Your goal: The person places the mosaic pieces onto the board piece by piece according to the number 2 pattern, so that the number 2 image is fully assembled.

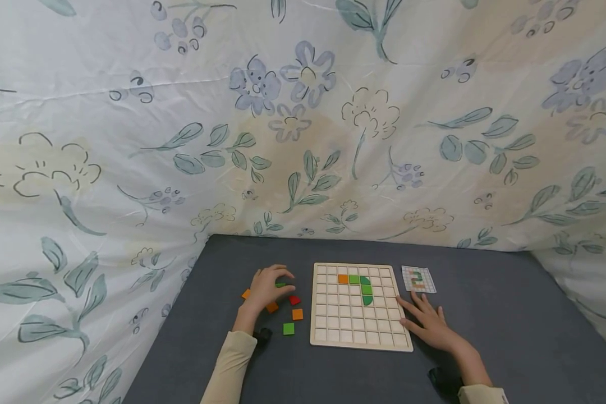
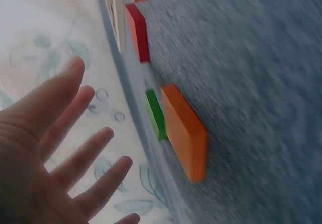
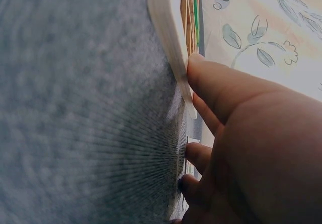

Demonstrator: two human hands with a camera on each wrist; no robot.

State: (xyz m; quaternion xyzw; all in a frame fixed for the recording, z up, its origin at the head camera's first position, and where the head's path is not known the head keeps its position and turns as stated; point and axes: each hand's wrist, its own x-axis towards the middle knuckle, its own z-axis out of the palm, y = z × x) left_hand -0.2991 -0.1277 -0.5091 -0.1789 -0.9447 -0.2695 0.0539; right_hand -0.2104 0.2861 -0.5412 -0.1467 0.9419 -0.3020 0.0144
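Over the loose tiles on the left hovers my left hand (image 1: 265, 287), its fingers spread and nothing between them. In the left wrist view, an orange square tile (image 2: 182, 133), a green tile (image 2: 154, 116) and a red tile (image 2: 138, 32) lie just beyond its fingertips. My right hand (image 1: 431, 325) rests by the right edge of a wooden grid board (image 1: 333, 324), thumb and index fingertip at its rim. Its other fingers reach toward a small pattern card (image 1: 418, 279). On the board sit an orange square (image 1: 343, 279), green squares (image 1: 354, 279) and rounded dark green pieces (image 1: 367, 301).
Nearer me, left of the board, lie another orange square (image 1: 297, 314) and a bright green square (image 1: 289, 329). The dark grey tabletop (image 1: 363, 376) carries everything. Floral cloth (image 1: 303, 168) hangs behind the table and along its sides.
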